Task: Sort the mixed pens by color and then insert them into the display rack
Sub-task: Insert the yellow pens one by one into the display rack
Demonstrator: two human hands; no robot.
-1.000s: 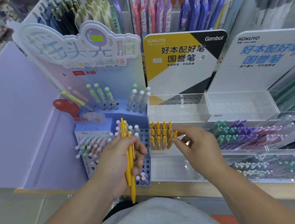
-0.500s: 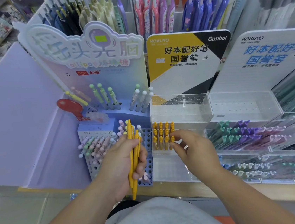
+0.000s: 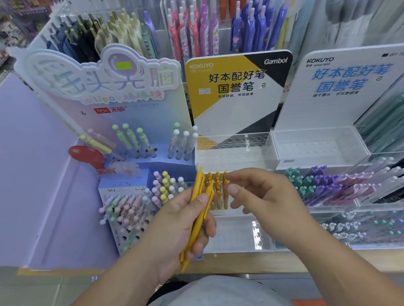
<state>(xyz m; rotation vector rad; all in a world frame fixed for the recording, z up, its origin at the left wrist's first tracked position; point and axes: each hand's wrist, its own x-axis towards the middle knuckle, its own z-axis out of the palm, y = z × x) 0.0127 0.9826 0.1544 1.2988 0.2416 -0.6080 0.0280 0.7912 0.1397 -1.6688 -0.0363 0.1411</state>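
stationery shelf, yellow pens half sorted

shop shelving packed with pen displays fills the view. at the far left stands a plain lilac side panel (image 3: 22, 173). beside it a blue lollipop-pen stand (image 3: 125, 194) holds pastel pens with round caps.

in front of that stand, the left hand (image 3: 177, 231) grips a small bundle of yellow pens (image 3: 198, 226). its fingers curl round the barrels and the thumb presses across them. the pens' clip ends point up and their tips point down toward the wooden counter edge (image 3: 334, 261).

just right of the bundle, the racked yellow pens (image 3: 219, 191) stand upright in the front rows of a clear display rack (image 3: 236, 156). a yellow and black sign (image 3: 239, 93) rises behind the rack.

the right hand (image 3: 268, 195) hovers in front of those racked pens. its thumb and forefinger are apart, the other fingers are loosely curled, and it holds nothing. it is close to the bundle without touching it.

further right is a white sign (image 3: 351, 80) with blue lettering. below it lie slanted trays of green, purple and black pens (image 3: 337, 182).
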